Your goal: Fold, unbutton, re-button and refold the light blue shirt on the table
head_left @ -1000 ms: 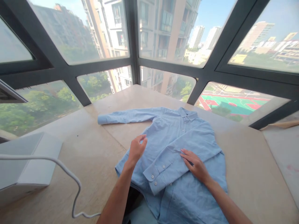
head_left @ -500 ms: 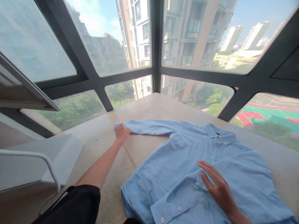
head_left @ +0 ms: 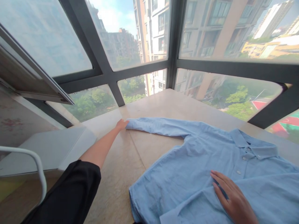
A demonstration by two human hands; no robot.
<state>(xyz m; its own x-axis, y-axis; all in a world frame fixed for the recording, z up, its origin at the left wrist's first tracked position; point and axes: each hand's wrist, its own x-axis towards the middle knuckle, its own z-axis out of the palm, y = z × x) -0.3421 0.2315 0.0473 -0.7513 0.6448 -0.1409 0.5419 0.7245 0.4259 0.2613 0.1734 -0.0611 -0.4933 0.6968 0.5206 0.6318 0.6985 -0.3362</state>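
Observation:
A light blue button-up shirt (head_left: 187,180) lies flat on a beige stone tabletop (head_left: 130,168), collar toward the windows. Its one sleeve (head_left: 158,126) stretches out to the left. My left hand (head_left: 121,124) reaches far out and is closed on the cuff end of that sleeve. My right hand (head_left: 231,196) lies flat on the shirt's chest near the button placket, fingers stretched out and pressing the cloth down. My left arm wears a black sleeve.
Large dark-framed windows (head_left: 173,62) wrap round the table's far edges, with tall buildings and trees outside. A white box-like object (head_left: 46,149) sits at the left. A curved white tube (head_left: 35,161) rises in front of it.
My left hand moved from the shirt's body out to the far sleeve cuff and took hold of it. The view swung left. My right hand stayed flat on the shirt.

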